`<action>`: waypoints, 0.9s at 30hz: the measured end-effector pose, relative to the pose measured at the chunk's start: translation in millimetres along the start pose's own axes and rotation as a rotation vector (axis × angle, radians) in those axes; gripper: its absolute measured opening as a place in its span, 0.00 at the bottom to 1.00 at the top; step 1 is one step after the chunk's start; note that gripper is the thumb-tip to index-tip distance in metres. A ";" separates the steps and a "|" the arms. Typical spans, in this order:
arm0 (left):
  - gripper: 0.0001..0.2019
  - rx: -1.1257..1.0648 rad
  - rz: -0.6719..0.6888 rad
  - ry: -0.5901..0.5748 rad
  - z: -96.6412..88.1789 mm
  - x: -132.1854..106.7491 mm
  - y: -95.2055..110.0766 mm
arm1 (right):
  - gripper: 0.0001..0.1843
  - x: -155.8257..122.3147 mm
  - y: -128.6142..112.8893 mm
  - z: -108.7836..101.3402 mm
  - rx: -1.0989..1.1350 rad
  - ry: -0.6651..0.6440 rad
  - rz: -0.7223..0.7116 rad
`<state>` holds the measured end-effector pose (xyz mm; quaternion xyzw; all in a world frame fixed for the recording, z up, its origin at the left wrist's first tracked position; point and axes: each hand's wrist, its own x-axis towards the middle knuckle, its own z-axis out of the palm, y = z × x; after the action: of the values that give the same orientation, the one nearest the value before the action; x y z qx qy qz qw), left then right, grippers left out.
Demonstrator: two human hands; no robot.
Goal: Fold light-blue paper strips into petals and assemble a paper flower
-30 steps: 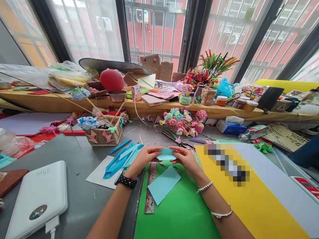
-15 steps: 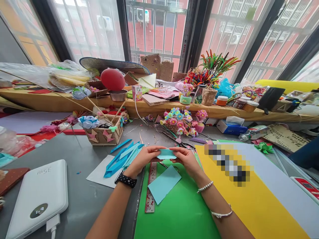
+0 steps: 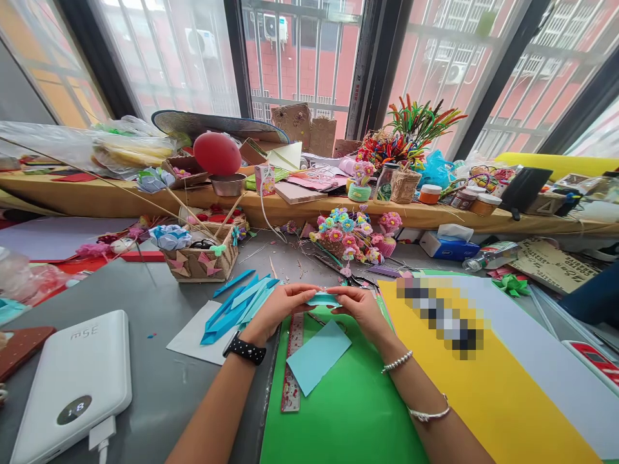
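Drawn closer than a second ago, the left hand (image 3: pixel 278 308) and right hand (image 3: pixel 360 310) each pinch one end of the small blue paper (image 3: pixel 323 299) at mid-frame, seemingly to keep its fold tight, just above the green sheet (image 3: pixel 348 406).

It was a craft workspace by big barred windows (image 3: pixel 300 58): coloured paper sheets (image 3: pixel 348 399) covered the grey table (image 3: pixel 155 361) at lower centre, and handmade paper flowers (image 3: pixel 348 238) and a cluttered wooden shelf (image 3: pixel 145 200) filled mid-frame.
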<state>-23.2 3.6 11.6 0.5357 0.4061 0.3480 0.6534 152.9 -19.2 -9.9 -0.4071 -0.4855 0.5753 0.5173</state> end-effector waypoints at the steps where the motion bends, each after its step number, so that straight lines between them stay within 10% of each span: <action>1: 0.15 0.010 0.005 -0.001 -0.1 0.1 -0.2 | 0.11 -0.2 -0.5 0.6 -0.004 -0.012 -0.002; 27: 0.13 0.286 0.107 0.118 8.1 1.7 -0.3 | 0.11 1.9 3.1 3.3 -0.270 0.114 -0.101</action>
<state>-15.1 1.7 11.8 0.6227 0.4603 0.3516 0.5260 148.8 -17.8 -12.2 -0.4801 -0.5480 0.4542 0.5128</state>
